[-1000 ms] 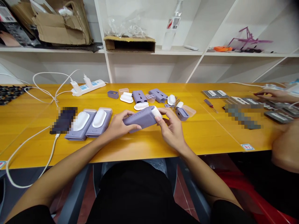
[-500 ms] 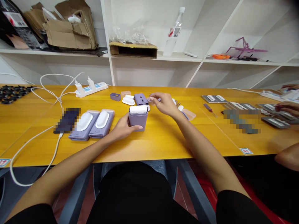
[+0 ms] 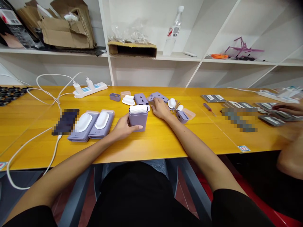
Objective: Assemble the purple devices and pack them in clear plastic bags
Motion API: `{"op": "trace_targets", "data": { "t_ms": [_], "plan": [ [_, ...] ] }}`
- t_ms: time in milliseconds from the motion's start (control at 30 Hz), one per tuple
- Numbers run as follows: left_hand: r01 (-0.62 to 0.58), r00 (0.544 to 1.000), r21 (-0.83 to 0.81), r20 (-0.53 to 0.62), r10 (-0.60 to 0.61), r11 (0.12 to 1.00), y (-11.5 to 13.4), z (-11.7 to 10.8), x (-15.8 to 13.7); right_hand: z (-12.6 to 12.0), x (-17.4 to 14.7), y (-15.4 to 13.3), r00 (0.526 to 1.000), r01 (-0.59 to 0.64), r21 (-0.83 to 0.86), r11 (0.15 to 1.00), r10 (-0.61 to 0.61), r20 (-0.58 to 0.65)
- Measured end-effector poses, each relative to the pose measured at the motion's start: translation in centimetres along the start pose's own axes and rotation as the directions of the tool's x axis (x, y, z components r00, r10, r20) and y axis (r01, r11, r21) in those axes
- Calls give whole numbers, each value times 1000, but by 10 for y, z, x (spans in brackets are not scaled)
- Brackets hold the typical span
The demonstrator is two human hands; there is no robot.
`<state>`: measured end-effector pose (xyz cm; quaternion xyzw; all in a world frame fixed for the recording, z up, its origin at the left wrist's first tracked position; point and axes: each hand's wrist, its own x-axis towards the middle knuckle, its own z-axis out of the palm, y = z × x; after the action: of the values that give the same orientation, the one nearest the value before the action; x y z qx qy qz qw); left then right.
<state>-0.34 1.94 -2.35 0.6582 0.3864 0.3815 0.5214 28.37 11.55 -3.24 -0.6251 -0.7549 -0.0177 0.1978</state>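
My left hand (image 3: 123,126) grips a purple plastic housing (image 3: 138,121) upright, thumb across its front. A white ribbed roller (image 3: 138,109) lies across the housing's top. Over the loose parts farther back, my right hand (image 3: 161,108) is low with its fingers bent together; what they hold, if anything, is hidden. Close to its fingertips is a small light-purple piece (image 3: 151,98). Purple shells (image 3: 141,99) with dark slots lie behind the housing. Right of my right hand are a white oval part (image 3: 172,103), some springs (image 3: 174,109) and a purple hollow cap (image 3: 182,116).
Two purple units with white oval tops (image 3: 102,121) lie at left, beside a blurred dark phone (image 3: 65,121) and white cable. A power strip (image 3: 91,90) stands behind. At right are a screwdriver (image 3: 208,108), grey panels (image 3: 213,98) and a co-worker's hand (image 3: 287,108).
My right hand has moved down and slightly left among the parts, uncovering the purple cap and springs. My left hand still holds the housing. The whole view has shifted slightly.
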Motion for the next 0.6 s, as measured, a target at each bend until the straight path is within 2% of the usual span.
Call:
{"op": "trace_targets", "data": {
  "t_ms": [233, 333, 600],
  "plan": [
    [9, 1000, 9, -10, -9, 1000, 3, 1, -1, -1, -1, -10, 992, -126, -32, 992, 125, -9],
    [6, 1000, 11, -17, -6, 1000, 2, 1, -1, -7, -1, -11, 985, -171, 8, 985, 171, 24],
    [3, 1000, 3, -18, -3, 1000, 0, 0, -1, -28, -8, -10, 982, -176, 74, 982, 170, 78]
  ]
}}
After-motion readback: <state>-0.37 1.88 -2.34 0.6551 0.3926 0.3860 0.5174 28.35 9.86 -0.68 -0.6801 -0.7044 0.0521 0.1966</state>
